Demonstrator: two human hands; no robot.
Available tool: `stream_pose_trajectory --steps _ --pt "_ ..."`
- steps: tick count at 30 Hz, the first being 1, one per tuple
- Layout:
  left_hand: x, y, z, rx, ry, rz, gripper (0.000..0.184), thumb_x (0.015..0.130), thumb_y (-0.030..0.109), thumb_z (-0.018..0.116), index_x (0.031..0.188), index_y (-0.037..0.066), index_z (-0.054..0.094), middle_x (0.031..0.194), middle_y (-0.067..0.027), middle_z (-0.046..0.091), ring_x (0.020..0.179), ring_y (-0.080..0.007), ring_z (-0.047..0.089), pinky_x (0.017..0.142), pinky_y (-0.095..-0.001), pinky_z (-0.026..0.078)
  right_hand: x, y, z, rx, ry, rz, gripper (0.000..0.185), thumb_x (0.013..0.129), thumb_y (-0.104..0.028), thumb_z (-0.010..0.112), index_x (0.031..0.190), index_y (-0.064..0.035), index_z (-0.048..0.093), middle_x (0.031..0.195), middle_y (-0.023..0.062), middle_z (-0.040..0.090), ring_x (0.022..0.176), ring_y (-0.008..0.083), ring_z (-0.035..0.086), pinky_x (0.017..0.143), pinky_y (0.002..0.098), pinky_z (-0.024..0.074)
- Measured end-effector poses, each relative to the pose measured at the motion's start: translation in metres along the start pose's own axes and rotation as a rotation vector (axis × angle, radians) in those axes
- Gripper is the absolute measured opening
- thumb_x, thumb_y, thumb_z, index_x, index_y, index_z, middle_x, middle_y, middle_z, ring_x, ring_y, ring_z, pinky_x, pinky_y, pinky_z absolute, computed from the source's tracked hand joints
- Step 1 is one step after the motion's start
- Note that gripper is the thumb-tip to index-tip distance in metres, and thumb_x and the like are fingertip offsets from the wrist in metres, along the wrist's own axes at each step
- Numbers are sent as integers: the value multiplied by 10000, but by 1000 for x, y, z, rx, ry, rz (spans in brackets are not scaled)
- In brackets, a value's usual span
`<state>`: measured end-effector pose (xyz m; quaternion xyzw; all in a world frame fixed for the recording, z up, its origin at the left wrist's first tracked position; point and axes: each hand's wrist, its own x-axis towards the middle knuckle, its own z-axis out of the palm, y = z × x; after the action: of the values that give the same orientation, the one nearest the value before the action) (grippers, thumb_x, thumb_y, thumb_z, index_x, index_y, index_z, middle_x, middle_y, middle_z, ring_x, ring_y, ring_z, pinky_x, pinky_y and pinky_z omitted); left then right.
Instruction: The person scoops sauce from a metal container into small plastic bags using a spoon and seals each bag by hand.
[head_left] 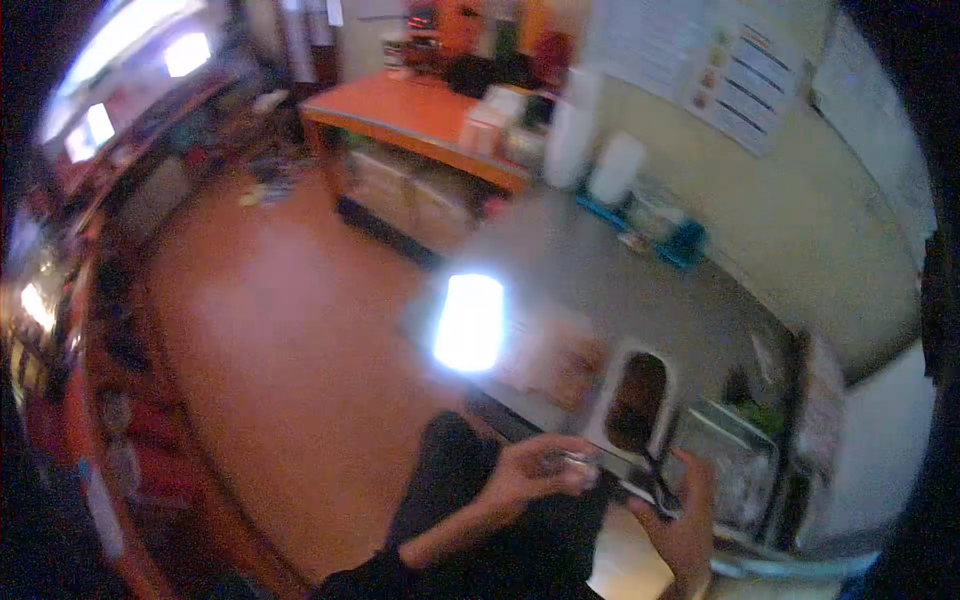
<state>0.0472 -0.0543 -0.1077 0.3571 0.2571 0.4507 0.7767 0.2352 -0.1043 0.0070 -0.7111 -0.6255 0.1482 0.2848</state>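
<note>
At the counter's near edge, my left hand [530, 472] has its fingers curled round a small, pale, shiny thing [580, 462], too blurred to name. To its right, my right hand [690, 510] has thumb and fingers bent about a thin dark, handle-like thing [657, 482], whose kind I cannot make out. Just beyond both hands lies a pale oblong tray [603, 408] with dark brown contents. Left of that tray is a blurred pinkish-brown package or food [565, 365]. A clear rectangular container [720, 450] sits beyond my right hand.
The grey counter [560, 250] runs along the wall, bearing white cylinders [617, 170] and a teal holder [683, 243]. An orange table [400, 115] carries several items farther back. Reddish floor [290, 350] lies left. A bright white glow [470, 325] hides part of the counter edge.
</note>
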Motion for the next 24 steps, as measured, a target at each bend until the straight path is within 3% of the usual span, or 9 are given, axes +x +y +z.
stream_pose_trajectory --steps 1,3,4,7,9,10,12,15,24 --pt "5 -10 -8 2 -15 -7 438 790 78 656 1188 0 490 1103 -108 588 957 -193 597 800 -331 512 1 -8 0 64 -95 169 401 702 -265 717 1011 -57 569 938 112 546 909 254 514 823 358 405" --pt "11 -16 -3 -79 87 -45 437 761 98 687 1159 30 520 1135 -91 575 971 -203 589 783 -329 513 -1 -6 14 98 -30 195 301 813 -277 601 1002 -43 591 838 108 578 718 215 538 688 339 436" --pt "12 -16 0 -97 88 -27 440 767 95 681 1169 33 514 1138 -84 573 970 -194 586 777 -322 514 -7 17 30 127 220 61 282 909 -255 493 920 -21 650 758 106 628 608 209 550 591 350 464" --pt "15 -27 3 -115 108 24 449 778 97 673 1190 45 502 1132 -70 574 966 -176 581 771 -312 513 5 70 50 262 280 48 264 893 -231 525 983 -6 631 819 139 628 625 227 560 601 377 469" --pt "16 -21 3 -115 85 34 470 789 118 667 1218 63 483 1117 -65 579 952 -167 581 775 -304 510 20 174 93 -616 447 -105 284 898 -237 519 996 10 618 833 139 631 634 232 572 611 391 472" --pt "14 -22 3 -108 87 41 470 789 118 667 1218 63 483 1117 -65 579 952 -167 581 775 -304 510 30 177 101 -1013 601 -130 294 900 -240 516 1003 18 612 840 138 633 638 235 578 616 398 474" --pt "16 -27 5 -98 75 29 460 805 137 655 1224 74 476 1116 -69 579 951 -172 583 781 -302 504 40 184 103 -270 493 -80 298 905 -245 506 1010 15 608 848 138 633 641 240 581 620 399 476" --pt "22 -36 2 -169 54 37 426 830 161 636 1216 83 475 1071 -45 565 888 -142 588 750 -284 490 50 153 88 56 414 -73 304 912 -251 492 1021 10 603 860 137 634 647 249 586 625 401 479" --pt "20 -32 3 -132 58 46 427 835 180 632 1220 85 475 1136 -36 534 936 -143 575 791 -293 497 63 135 63 12 133 -350 324 934 -271 450 1053 -3 587 895 135 635 662 275 600 641 406 488"
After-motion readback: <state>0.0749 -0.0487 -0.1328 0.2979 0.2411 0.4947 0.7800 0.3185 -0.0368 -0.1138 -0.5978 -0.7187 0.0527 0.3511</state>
